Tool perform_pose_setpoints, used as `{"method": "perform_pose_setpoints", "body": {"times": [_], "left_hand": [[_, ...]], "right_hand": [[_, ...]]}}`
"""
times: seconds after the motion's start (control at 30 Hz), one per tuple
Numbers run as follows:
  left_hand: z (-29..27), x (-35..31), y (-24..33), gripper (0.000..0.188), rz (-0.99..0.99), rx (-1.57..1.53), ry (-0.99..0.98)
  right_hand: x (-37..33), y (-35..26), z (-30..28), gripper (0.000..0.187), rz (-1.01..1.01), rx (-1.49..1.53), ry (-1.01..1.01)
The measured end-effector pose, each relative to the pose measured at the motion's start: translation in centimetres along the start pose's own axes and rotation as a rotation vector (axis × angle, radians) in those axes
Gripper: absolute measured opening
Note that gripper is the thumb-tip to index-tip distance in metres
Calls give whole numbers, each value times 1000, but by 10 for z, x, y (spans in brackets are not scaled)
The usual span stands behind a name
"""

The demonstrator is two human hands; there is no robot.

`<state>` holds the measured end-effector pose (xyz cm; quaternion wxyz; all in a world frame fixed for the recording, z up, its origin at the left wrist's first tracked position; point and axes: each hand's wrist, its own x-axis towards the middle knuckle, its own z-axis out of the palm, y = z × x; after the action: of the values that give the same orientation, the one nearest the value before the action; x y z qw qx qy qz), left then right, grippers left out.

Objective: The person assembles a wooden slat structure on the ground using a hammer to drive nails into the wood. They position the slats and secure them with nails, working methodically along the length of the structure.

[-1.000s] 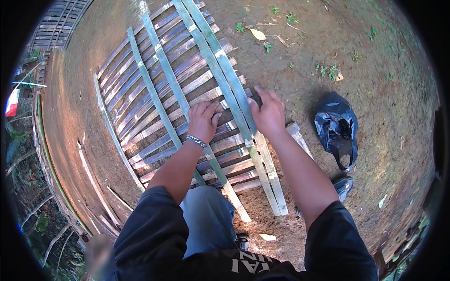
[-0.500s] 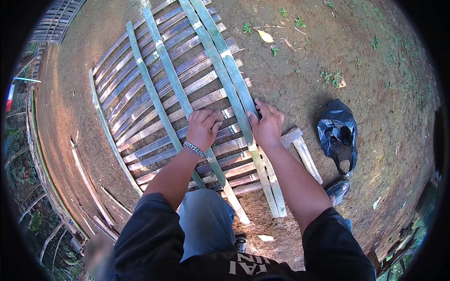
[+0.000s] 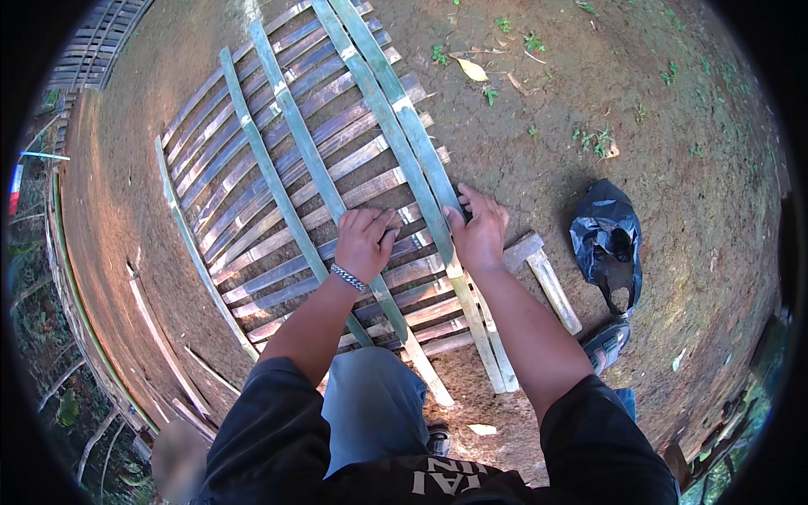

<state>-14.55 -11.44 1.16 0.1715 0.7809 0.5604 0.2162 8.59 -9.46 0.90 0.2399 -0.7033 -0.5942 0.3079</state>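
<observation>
Hands on bamboo lattice (image 3: 278, 194): L hand (image 3: 364, 241) curled on slat, R hand (image 3: 478, 231) flat, gripping nothing; I judge splinter risk if palms slide.

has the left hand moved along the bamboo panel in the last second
Yes, slightly. The left hand has slid right along the cross slats, toward the paired green strips where the right hand rests, narrowing the gap between the hands.

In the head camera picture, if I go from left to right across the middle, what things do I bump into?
Loose bamboo strips on the dirt → woven bamboo panel → left hand → right hand → short bamboo piece → black plastic bag.
</observation>
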Motion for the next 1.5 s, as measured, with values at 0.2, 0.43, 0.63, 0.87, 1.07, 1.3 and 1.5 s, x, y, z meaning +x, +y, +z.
{"method": "perform_pose_setpoints", "body": {"times": [0.2, 0.43, 0.63, 0.87, 1.07, 1.3, 1.5], "left_hand": [[-2, 0, 0, 35, 1, 2, 1], [-3, 9, 10, 38, -39, -52, 99], [21, 117, 30, 52, -107, 46, 284], [63, 177, 30, 76, -384, 358, 15], [68, 178, 32, 74, -357, 410, 15], [62, 179, 35, 71, -347, 417, -27], [65, 181, 33, 70, -337, 463, -36]], "right_hand": [[0, -1, 0, 48, 27, 5, -19], [-1, -1, 0, 49, 37, 10, -5], [0, 1, 2, 50, 21, 25, 33], [1, 3, 4, 48, -6, 20, 29], [-1, 2, 2, 47, -8, 34, 37], [-9, 4, -18, 50, -76, 165, -24], [-61, 24, -85, 40, -162, 214, 115]]}}
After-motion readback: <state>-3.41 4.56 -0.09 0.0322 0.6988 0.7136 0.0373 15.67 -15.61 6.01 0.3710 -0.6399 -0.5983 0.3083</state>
